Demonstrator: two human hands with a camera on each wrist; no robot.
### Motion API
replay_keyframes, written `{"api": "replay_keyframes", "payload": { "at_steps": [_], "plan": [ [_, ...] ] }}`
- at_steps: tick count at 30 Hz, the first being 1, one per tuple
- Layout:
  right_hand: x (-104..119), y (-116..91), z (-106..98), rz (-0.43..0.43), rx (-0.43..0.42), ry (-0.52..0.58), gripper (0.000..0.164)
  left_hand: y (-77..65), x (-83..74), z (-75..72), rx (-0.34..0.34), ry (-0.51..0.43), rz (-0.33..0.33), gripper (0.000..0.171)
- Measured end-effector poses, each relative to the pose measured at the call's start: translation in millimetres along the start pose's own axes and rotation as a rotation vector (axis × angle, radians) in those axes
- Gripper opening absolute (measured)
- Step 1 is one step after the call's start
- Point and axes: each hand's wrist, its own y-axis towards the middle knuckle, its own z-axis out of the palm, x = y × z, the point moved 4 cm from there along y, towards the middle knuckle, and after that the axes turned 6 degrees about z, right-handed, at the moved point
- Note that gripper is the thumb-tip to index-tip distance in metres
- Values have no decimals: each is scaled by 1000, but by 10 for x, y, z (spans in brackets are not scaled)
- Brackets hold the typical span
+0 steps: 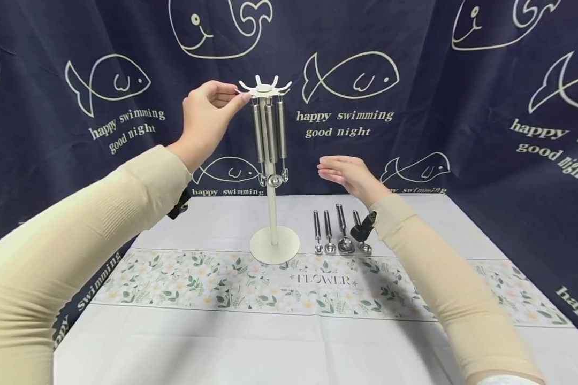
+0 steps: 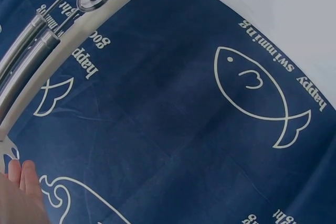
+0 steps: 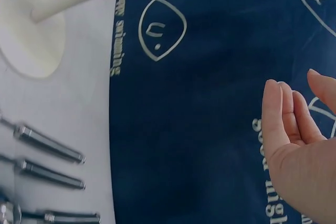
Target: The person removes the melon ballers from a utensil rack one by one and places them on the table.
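A white utensil stand [image 1: 272, 203] with a ring of upturned hooks on top rises from a round base. My left hand [image 1: 207, 113] pinches a hook on its left side between thumb and fingers. Several steel-handled scoops [image 1: 271, 133] hang from the hooks, small round heads downward; the left wrist view shows two of their handles [image 2: 29, 72] close by. My right hand [image 1: 349, 174] is held in the air right of the stand, fingers straight and together, nothing in it. In the right wrist view its fingers [image 3: 274, 111] point up, with the thumb apart.
Several more steel scoops lie in a row right of the base, among them a larger scoop [image 1: 345, 244] and a small one [image 1: 329, 247]. A flowered runner [image 1: 183, 278] crosses the white tablecloth [image 1: 212, 342]. Dark blue fish-print cloth [image 1: 270, 32] hangs behind and at the sides.
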Motion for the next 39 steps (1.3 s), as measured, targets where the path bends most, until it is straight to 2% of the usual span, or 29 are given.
{"api": "replay_keyframes", "payload": {
  "at_steps": [10, 15, 23, 34, 39],
  "plan": [
    [130, -55, 361, -36, 117, 39, 26, -8, -10, -1, 10, -1, -6, 40],
    [185, -77, 530, -53, 173, 58, 28, -6, -3, 1, 9, -3, -13, 40],
    [303, -100, 719, -82, 200, 118, 37, -6, 16, 22, 8, -12, -20, 40],
    [382, -131, 889, -86, 212, 63, 42, -11, 19, 42, -10, -25, -9, 38],
    [405, -143, 921, -126, 243, 28, 41, -10, 16, 33, -9, -24, -1, 38]
  ]
}}
